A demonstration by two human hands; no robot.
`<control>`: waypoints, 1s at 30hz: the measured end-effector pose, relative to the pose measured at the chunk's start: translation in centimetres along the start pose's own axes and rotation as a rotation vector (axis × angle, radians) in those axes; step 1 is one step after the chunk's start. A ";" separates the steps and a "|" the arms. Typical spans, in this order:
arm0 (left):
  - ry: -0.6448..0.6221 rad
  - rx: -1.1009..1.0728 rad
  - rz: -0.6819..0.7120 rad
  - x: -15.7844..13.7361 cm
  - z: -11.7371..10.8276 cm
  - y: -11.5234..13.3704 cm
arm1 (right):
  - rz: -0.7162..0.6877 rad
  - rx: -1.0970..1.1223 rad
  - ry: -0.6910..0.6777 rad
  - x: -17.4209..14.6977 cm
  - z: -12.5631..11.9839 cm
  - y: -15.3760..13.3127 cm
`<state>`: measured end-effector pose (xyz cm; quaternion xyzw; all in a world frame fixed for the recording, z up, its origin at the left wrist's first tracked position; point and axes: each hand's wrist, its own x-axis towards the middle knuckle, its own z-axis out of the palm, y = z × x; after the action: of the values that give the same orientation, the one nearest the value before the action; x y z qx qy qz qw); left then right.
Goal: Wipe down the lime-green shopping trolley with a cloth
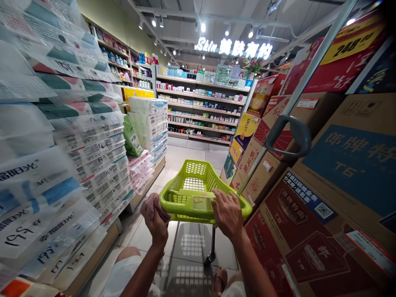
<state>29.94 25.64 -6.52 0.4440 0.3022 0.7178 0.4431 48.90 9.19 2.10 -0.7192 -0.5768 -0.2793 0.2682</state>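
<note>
A lime-green plastic shopping cart basket (pixel 198 212) with perforated sides stands in front of me, and nothing shows inside it. My left hand (pixel 158 229) is closed around a crumpled pinkish cloth (pixel 152 205), which presses against the left corner of the basket's near rim. My right hand (pixel 229 214) lies over the right part of that rim, its fingers bent across the top and its thumb on the near side. Between the hands, a worn label (pixel 202 202) sits on the rim. Below the basket, a dark leg with a caster (pixel 209 258) reaches the floor.
Stacked tissue packs (pixel 95 152) line the left side. Liquor cartons (pixel 312 227) are piled close on the right. A slanted metal pole (pixel 321 53) with a grey grip (pixel 305 136) rises before them. Cosmetics shelves (pixel 201 99) stand beyond the tiled floor (pixel 182 150).
</note>
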 end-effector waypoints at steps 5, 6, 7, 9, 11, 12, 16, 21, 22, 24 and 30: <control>-0.203 -0.054 -0.218 2.9 1.4 0.8 | 0.002 0.054 -0.116 0.8 1.2 -0.7; -0.213 -0.082 -0.270 3.2 1.6 0.8 | -0.004 0.067 -0.125 0.8 1.3 -0.5; -0.212 -0.099 -0.299 3.3 1.6 0.8 | -0.010 0.078 -0.127 0.7 1.3 -0.1; -0.233 -0.085 -0.261 3.2 1.2 1.0 | -0.020 0.094 -0.129 0.7 1.2 0.4; -0.340 -0.008 -0.140 3.1 0.3 1.7 | -0.023 0.112 -0.132 0.6 1.0 0.9; -0.406 0.043 -0.078 3.3 -0.1 2.0 | -0.024 0.123 -0.133 0.6 0.9 1.0; -0.585 0.185 0.002 5.7 -0.1 1.7 | -0.026 0.161 -0.138 0.4 0.8 1.5; -0.520 0.133 -0.232 9.5 3.9 -1.9 | -0.024 0.140 -0.142 0.6 1.0 1.6; -0.510 0.112 -0.250 9.4 4.2 -2.4 | -0.020 0.134 -0.141 0.7 1.0 1.6; -0.501 0.062 -0.224 8.0 3.8 -2.6 | -0.010 0.133 -0.135 0.8 1.0 1.7; -0.406 0.027 0.018 0.9 -1.1 -0.5 | -0.041 0.194 -0.141 0.0 0.4 3.3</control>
<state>28.92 26.61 -7.04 0.5881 0.2125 0.6134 0.4825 52.20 8.89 1.60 -0.6957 -0.6333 -0.1765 0.2894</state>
